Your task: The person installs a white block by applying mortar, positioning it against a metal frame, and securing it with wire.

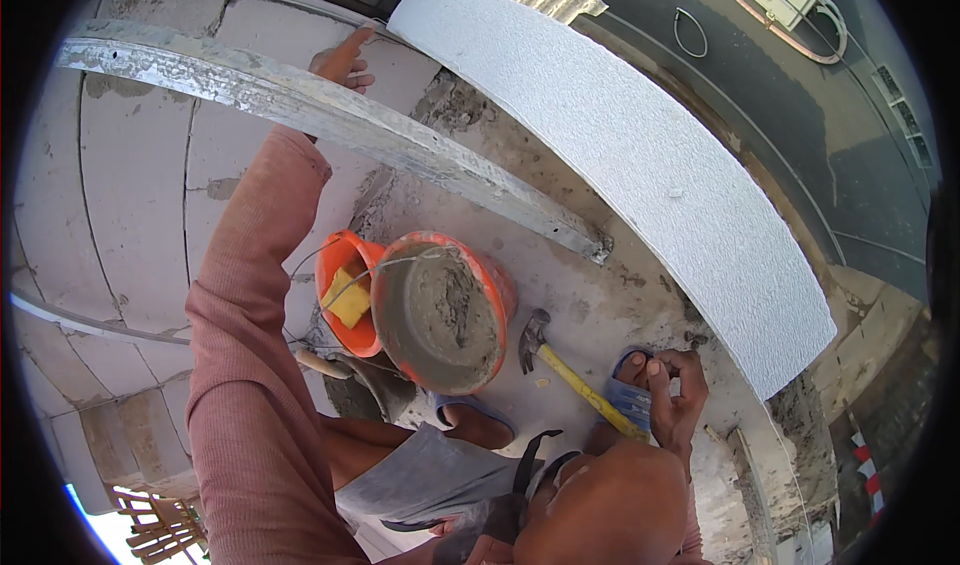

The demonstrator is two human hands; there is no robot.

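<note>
A white slab [640, 175] edges stained concrete floor [560, 290]; left of it — metal bar [400, 147], mortar bucket [506, 287], hammer [585, 387]. By its far end: left hand [345, 62], index extended, empty; near it, right hand [682, 397] curled — contents unclear.

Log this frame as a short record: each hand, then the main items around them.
Left hand: reaching beyond the metal bar, index finger extended, near the white board's upper-left end; contact unclear
Right hand: fingers curled, near the hammer's handle end; contents unclear
White board: long, rough-surfaced
Larger bucket: orange-rimmed, containing grey mortar
Smaller bucket: orange, beside the larger one, with a yellow sponge-like block
Hammer: yellow-handled, head near the larger bucket
</note>
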